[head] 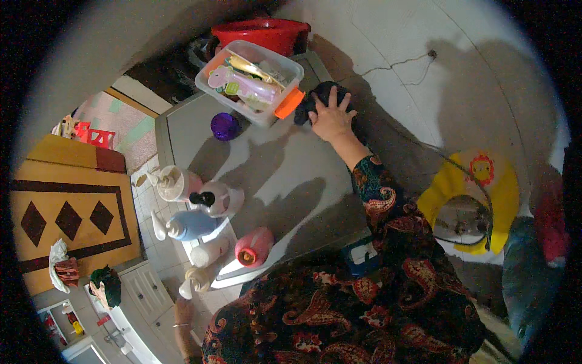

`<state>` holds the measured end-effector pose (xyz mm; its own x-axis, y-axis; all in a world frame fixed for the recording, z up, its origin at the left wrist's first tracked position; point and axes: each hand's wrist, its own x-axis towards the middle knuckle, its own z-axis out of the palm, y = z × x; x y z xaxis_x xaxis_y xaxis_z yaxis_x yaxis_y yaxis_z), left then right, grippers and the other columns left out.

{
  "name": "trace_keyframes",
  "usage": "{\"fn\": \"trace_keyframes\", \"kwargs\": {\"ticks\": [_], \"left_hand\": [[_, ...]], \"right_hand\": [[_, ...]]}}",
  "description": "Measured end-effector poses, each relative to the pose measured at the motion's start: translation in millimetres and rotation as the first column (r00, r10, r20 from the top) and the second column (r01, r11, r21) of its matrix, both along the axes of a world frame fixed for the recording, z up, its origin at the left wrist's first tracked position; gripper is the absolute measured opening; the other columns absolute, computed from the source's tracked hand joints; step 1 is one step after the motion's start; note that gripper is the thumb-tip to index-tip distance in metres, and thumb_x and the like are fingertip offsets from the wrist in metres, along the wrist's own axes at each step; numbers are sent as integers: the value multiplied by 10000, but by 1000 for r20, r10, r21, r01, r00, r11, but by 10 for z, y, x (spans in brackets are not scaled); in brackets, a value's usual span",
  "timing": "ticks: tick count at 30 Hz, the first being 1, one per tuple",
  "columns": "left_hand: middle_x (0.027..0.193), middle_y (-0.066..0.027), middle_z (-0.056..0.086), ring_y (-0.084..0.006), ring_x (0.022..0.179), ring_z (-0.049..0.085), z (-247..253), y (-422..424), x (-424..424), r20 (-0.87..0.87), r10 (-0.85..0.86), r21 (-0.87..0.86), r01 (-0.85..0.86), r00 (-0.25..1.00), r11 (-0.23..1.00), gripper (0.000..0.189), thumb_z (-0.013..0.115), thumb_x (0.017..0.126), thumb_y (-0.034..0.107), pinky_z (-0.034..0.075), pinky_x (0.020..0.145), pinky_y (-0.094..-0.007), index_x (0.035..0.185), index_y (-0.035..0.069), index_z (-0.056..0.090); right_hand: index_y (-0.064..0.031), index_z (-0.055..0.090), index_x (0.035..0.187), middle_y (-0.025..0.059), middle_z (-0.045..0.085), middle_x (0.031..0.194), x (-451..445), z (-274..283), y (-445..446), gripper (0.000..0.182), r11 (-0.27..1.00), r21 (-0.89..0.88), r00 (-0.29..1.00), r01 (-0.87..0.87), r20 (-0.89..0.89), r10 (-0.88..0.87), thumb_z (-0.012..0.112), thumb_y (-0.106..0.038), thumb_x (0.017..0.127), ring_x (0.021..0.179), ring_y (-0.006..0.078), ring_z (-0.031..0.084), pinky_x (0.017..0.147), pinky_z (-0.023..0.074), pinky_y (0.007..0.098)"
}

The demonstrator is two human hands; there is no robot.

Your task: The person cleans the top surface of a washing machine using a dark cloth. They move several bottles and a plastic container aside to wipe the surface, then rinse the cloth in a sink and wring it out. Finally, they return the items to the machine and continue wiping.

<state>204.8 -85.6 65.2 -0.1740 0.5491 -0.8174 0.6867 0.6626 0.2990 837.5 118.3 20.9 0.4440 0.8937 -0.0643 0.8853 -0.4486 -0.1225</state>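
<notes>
My right hand [331, 116] presses down with spread fingers on a bunched dark cloth [328, 92] at the far right edge of a grey flat top [300, 157]. Touching or almost touching the cloth is a clear plastic box [252, 109] with orange clips, full of packaged items. A purple round object [224, 126] sits left of the box. At lower left, my left hand [183, 309] is beside a cream pump-top bottle [196, 278]; its fingers are mostly hidden, so its grip is unclear.
Several pump bottles, among them a blue one [193, 225], and a pink bottle [254, 247] stand along the left edge. A red basin [261, 34] is behind the box. On the tiled wall [400, 91] hang a cable and a yellow ring-shaped item [504, 200].
</notes>
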Motion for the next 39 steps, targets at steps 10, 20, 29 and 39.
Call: {"fn": "trace_keyframes", "kwargs": {"ticks": [10,20,29,39], "left_hand": [[815,-86,684,-156,691,643,2339,896,861,3,-64,517,53,998,855,315,549,897,259,475,588,-243,1093,20,612],[1327,-155,456,-174,975,572,2040,2430,2731,239,-388,597,180,890,782,586,579,904,88,491,798,-290,1418,1,312],[1272,-174,526,-280,1009,634,1046,3572,3566,293,-330,381,207,897,901,508,590,901,113,562,755,-366,1355,4,391],[1022,-149,610,-281,890,654,41,4269,3536,200,-741,544,556,641,628,321,628,824,211,567,727,-385,1084,34,561]], "right_hand": [[-272,336,1432,165,181,1514,688,-126,1070,707,1000,-27,996,-10,-87,8,644,-273,796,1258,465,357,904,429,603],[-204,370,1421,213,473,1345,1193,-339,2161,636,858,64,700,510,-610,-371,510,-509,881,1225,423,463,1013,389,503],[-81,561,1249,233,554,1246,2068,-44,1823,467,705,562,805,433,-593,-21,588,-361,876,1135,384,540,972,429,440],[-292,396,1402,151,157,1541,777,-74,995,508,964,5,964,-265,38,265,515,-333,910,1286,490,332,1005,399,541]]}}
